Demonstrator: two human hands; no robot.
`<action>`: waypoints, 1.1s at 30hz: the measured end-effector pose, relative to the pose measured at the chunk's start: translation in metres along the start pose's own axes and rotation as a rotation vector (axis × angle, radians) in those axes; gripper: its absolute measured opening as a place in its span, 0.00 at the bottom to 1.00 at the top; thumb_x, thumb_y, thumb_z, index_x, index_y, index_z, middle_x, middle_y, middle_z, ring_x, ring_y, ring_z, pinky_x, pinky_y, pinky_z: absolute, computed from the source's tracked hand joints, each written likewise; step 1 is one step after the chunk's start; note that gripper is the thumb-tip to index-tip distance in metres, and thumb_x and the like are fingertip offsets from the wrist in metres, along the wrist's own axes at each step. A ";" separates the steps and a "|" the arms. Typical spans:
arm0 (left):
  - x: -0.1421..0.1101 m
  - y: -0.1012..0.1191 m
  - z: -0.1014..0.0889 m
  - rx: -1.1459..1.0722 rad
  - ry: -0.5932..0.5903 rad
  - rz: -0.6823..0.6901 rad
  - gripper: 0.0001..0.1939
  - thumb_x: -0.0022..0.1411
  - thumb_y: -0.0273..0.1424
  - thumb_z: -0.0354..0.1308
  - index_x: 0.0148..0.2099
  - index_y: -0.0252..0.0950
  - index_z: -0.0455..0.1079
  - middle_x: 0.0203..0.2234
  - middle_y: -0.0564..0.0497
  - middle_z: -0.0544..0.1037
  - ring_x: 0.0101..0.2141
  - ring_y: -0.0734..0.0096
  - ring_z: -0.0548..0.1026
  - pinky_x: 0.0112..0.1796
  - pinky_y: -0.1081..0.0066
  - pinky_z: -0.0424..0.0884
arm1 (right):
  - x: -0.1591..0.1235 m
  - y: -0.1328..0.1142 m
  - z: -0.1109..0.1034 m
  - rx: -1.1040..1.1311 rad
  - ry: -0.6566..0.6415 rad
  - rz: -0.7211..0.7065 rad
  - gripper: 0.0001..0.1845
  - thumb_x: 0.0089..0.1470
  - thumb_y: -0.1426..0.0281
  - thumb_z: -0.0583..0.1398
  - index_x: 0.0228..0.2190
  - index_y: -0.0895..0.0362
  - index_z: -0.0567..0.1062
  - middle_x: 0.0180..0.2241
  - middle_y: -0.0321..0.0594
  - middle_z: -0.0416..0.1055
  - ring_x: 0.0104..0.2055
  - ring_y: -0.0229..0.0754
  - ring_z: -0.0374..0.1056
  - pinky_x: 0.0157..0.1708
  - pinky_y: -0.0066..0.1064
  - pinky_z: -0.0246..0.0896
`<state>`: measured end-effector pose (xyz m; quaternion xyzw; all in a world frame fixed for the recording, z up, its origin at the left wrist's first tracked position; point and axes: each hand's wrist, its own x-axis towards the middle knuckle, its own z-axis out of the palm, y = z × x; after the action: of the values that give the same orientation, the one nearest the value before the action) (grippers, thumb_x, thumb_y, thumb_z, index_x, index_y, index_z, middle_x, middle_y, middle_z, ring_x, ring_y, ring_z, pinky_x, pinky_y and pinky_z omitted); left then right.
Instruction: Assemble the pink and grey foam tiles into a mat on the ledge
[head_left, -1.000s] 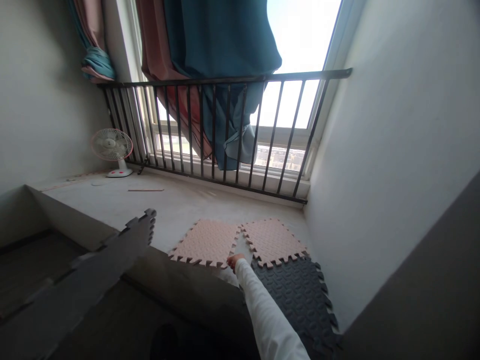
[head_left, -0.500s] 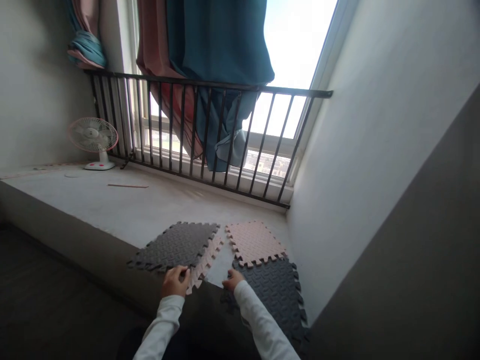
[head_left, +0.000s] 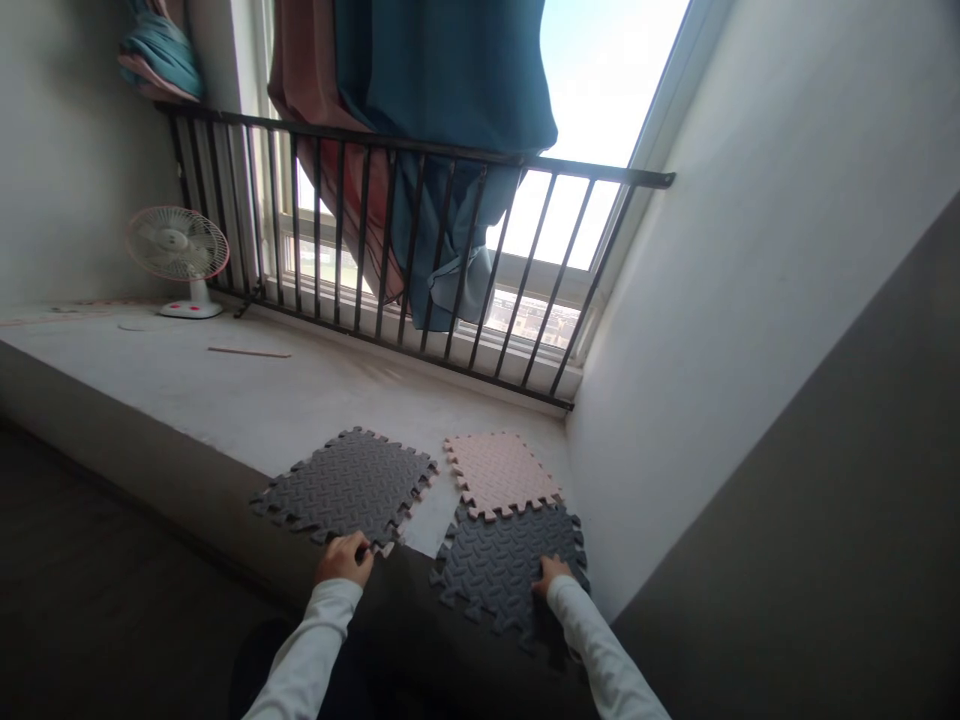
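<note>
My left hand (head_left: 343,560) is closed on the near corner of a grey foam mat tile (head_left: 352,480) with jigsaw edges. Pink edge teeth of another tile (head_left: 385,548) peek out from beneath it. My right hand (head_left: 553,574) rests on the top face of a dark grey foam mat tile (head_left: 495,560), fingers bent down onto it. That tile's near edge juts past the ledge. A pink foam mat tile (head_left: 501,472) lies directly behind, its near edge meeting the dark one; whether they interlock I cannot tell.
The pale window ledge (head_left: 315,400) runs left, with a thin stick (head_left: 249,352) and a white fan (head_left: 187,260) on it. A black railing (head_left: 375,240) stands along the window before blue and pink curtains (head_left: 442,80). A white wall (head_left: 720,300) bounds the right side.
My right hand has moved right, from the dark tile's left corner onto its surface. The dark tile has shifted and turned. The grey tile's right edge now covers more of the pink one below.
</note>
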<state>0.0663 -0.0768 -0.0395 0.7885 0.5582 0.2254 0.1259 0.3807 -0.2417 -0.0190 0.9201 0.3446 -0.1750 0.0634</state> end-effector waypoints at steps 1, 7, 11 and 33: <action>-0.002 -0.001 -0.002 0.000 -0.003 0.014 0.06 0.48 0.28 0.48 0.25 0.41 0.65 0.28 0.53 0.75 0.36 0.70 0.68 0.38 0.75 0.62 | 0.002 0.000 0.002 -0.007 -0.005 0.001 0.27 0.37 0.70 0.60 0.43 0.55 0.68 0.53 0.52 0.56 0.55 0.51 0.52 0.47 0.41 0.55; -0.006 0.005 -0.011 0.092 -0.124 0.018 0.08 0.50 0.29 0.47 0.28 0.41 0.67 0.32 0.53 0.76 0.39 0.69 0.68 0.39 0.71 0.61 | 0.006 -0.005 0.006 -0.032 0.002 0.006 0.31 0.38 0.70 0.59 0.48 0.57 0.64 0.54 0.53 0.55 0.56 0.51 0.51 0.50 0.40 0.52; -0.004 0.012 -0.011 0.193 -0.232 -0.020 0.09 0.51 0.29 0.47 0.32 0.40 0.68 0.34 0.52 0.75 0.41 0.68 0.68 0.40 0.68 0.59 | 0.003 -0.008 0.006 -0.047 0.007 0.006 0.32 0.39 0.71 0.59 0.49 0.63 0.62 0.53 0.57 0.56 0.54 0.52 0.53 0.48 0.38 0.54; -0.008 0.020 -0.004 0.281 -0.317 -0.108 0.12 0.55 0.30 0.42 0.40 0.41 0.64 0.39 0.49 0.73 0.44 0.62 0.65 0.37 0.62 0.59 | -0.003 -0.026 -0.020 0.015 -0.001 -0.056 0.20 0.38 0.74 0.58 0.38 0.58 0.72 0.44 0.51 0.68 0.46 0.51 0.63 0.44 0.41 0.58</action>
<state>0.0785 -0.0919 -0.0285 0.7929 0.5988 0.0115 0.1127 0.3672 -0.2196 0.0011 0.9105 0.3688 -0.1797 0.0517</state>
